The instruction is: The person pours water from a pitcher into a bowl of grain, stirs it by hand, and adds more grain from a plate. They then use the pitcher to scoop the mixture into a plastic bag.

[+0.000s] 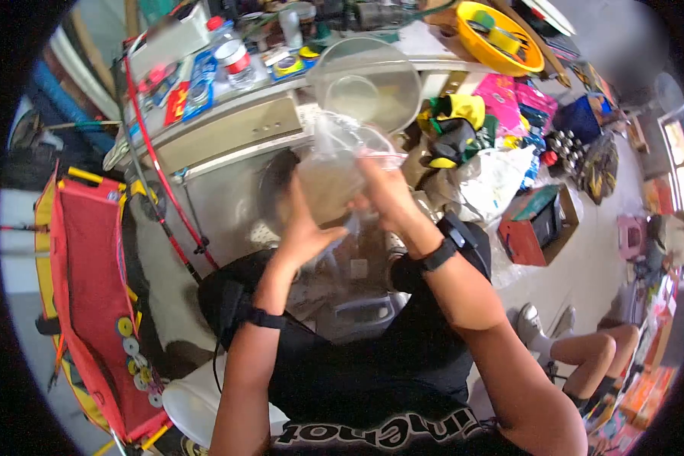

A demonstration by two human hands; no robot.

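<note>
A clear plastic bag (334, 140) with pale contents hangs blurred between my hands, in front of the desk. My right hand (384, 190) is closed on the bag's right side near its reddish edge. On the bag's left side is my left hand (305, 224), its thumb and fingers spread apart, with the palm toward the bag. Just behind the bag, a translucent round tub (368, 72) is tilted at the desk edge. Below my hands, a clear plastic container (361, 311) sits between my legs, partly hidden.
A bottle with a red cap (234, 61) and a yellow basket (501, 38) stand on the desk. Red rods (159, 171) lean at the left beside a red folding carrier (95, 289). An open box (539, 228) is on the floor at right, near another person's legs (585, 353).
</note>
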